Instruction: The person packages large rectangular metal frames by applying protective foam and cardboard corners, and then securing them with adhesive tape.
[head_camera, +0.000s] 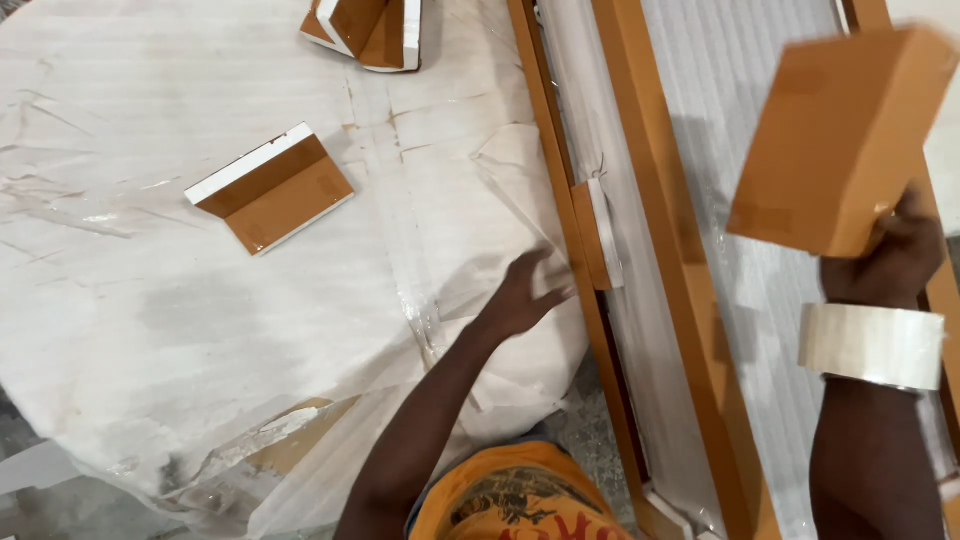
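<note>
We see our right hand (893, 258) clamped on the near corner of a tan L-shaped corner block (838, 140), which it holds up in the air at the far right, above the orange-brown frame (690, 290). The block's long axis tilts from near left to far right; it is blurred, so its exact shape is hard to tell. A roll of clear tape (871, 345) sits around that wrist like a bracelet.

Our left hand (525, 295) is empty, fingers spread apart, resting on or just above the foam-wrapped surface (200, 300) near its right edge. Just right of those fingertips, a corner protector (597, 232) sits on the frame's left rail, its long axis running near to far along the rail. The left hand is clearly the nearer one to it.

Another corner protector (270, 188) lies well to the far left on the foam, and more corner protectors (365, 28) sit at the far edge.
</note>
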